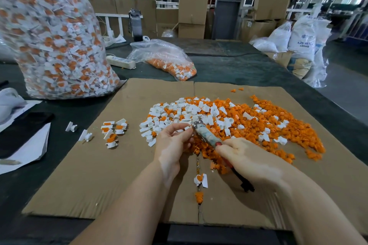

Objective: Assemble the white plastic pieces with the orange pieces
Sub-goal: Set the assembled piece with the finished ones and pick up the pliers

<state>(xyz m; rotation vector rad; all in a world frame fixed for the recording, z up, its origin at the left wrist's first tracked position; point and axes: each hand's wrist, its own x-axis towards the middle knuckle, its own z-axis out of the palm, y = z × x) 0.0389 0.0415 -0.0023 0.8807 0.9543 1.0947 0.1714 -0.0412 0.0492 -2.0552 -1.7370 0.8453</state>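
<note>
A heap of loose white pieces (191, 112) and orange pieces (278, 125) covers the middle and right of a cardboard sheet (99, 175). Several joined white-and-orange pieces (113, 131) lie in a small group to the left. One more joined piece (200, 180) lies near me between my forearms. My right hand (249, 163) grips a slim tool (205, 135) by its red handle, tip pointing up-left. My left hand (173, 141) pinches something small at the tool's metal tip; what it is cannot be made out.
A tall clear bag (51, 36) full of joined pieces stands at the back left. A smaller bag (165, 59) of orange and white parts lies behind the cardboard, beside a power strip (121, 61). A dark phone (22, 131) and papers (29, 153) lie at the left. A bottle (136, 26) stands further back.
</note>
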